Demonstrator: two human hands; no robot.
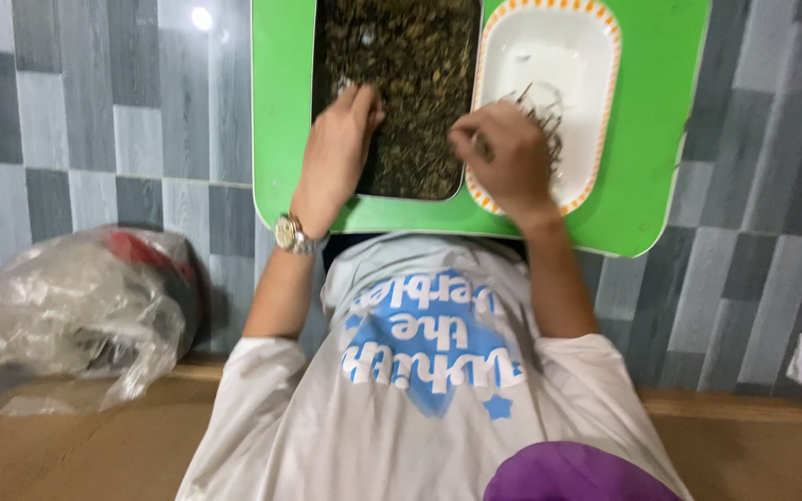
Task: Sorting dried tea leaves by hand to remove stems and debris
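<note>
the dark tray [401, 139] of small brownish-green bits sits on the green counter [280, 111], at 12 o'clock from the person. the left hand [341, 139] lies flat on the bits, fingers spread loosely, gripping nothing i can make out. the right hand [503, 153] is curled narrow; whether it pinches the thin stems [536, 107] i cannot tell. it rests over the white dish with an orange-striped rim [549, 56], just beside the tray at 1 o'clock. a crumpled clear plastic bag [67, 306] lies at 9 o'clock on the floor. the counter's near edge touches the person's shirt; tiled floor opens either side.
</note>
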